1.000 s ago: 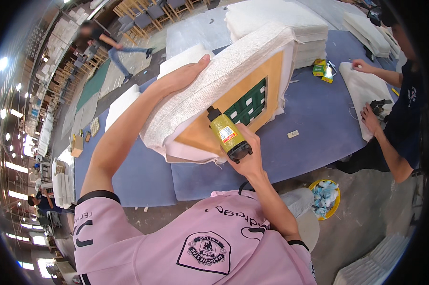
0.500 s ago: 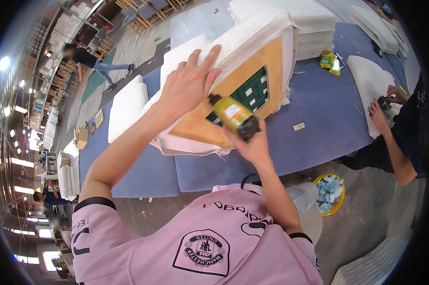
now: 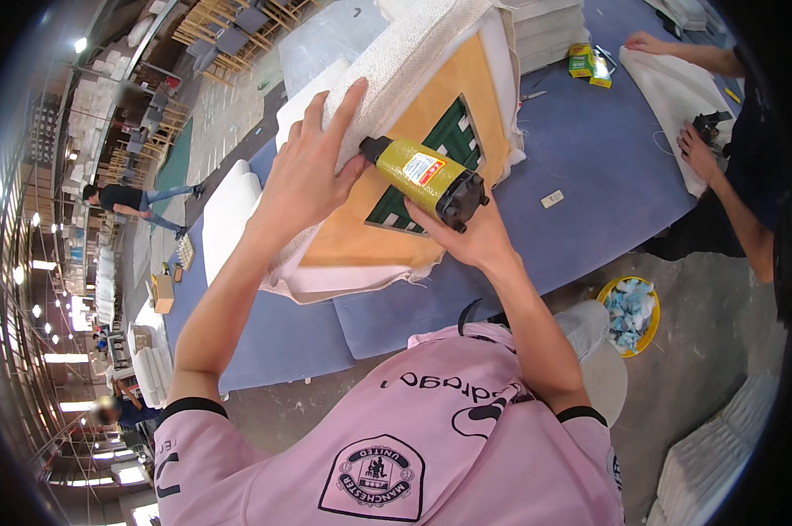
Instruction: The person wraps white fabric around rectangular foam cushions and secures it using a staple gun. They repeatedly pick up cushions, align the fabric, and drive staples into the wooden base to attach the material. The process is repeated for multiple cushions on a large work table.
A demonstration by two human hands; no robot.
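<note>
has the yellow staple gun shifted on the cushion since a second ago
Yes. The yellow staple gun has tipped from upright to lying sideways, its nose now up by the fabric edge beside the left hand, against the green webbing.

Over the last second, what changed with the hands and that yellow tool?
The right hand swung the yellow tool from upright to lying across the seat cushion, nose toward the fabric edge. The left hand slid nearer along that edge. Both grips stayed; cushion stayed tilted.

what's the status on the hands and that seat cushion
Left hand flat on the white fabric edge of the seat cushion. Right hand grips the yellow staple gun, nose at the fabric. Nothing blocking it.
</note>
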